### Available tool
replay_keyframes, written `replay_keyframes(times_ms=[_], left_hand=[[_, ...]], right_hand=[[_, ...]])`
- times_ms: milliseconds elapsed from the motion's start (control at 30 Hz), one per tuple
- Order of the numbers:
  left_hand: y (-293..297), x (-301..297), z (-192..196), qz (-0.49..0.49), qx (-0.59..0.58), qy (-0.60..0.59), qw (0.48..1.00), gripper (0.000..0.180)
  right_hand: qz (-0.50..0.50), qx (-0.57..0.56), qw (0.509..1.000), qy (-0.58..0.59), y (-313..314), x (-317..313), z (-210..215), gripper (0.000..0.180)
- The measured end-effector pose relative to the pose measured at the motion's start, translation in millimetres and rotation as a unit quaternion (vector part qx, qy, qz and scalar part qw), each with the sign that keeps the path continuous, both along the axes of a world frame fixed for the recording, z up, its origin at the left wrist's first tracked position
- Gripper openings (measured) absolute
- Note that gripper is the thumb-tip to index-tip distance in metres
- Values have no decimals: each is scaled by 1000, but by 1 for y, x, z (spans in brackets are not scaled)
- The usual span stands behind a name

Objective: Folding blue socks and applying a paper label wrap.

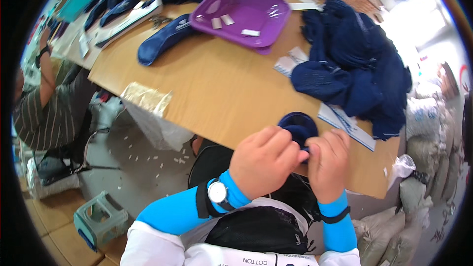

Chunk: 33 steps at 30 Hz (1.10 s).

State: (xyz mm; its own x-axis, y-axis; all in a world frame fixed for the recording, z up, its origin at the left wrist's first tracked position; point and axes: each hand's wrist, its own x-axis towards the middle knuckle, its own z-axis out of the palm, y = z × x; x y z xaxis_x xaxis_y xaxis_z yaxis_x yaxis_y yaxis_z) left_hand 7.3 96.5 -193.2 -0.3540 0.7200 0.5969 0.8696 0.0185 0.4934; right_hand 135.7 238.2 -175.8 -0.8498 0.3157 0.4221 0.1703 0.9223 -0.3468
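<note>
My left hand and my right hand are close together at the near edge of the table. Both have their fingers closed on a dark navy sock, whose fabric curves into an open loop beyond my knuckles. My fingers hide most of the sock, and the exact pinch points cannot be made out. Just to the right lies a heap of navy socks, with one sock end flopping toward the middle of the table. White and blue cards lie between that heap and my right hand.
A purple basin holding a few small tags stands at the far side. Beside it lies a single navy sock. A clear plastic bag hangs off the left edge. Another person sits at left; a plastic stool stands below.
</note>
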Motion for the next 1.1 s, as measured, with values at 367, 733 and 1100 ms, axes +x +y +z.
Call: replay_keyframes(times_ms=[367,733,1100], left_hand=[[0,16,6,9,8,-12,1000,26],[4,2,15,-17,-65,-10,998,46],[8,-12,24,-64,-95,-35,993,45]], right_hand=[[-122,33,992,-1,-3,-15,14,21],[-39,-131,983,-121,45,-29,34,14],[83,-97,976,-177,66,-40,37,14]])
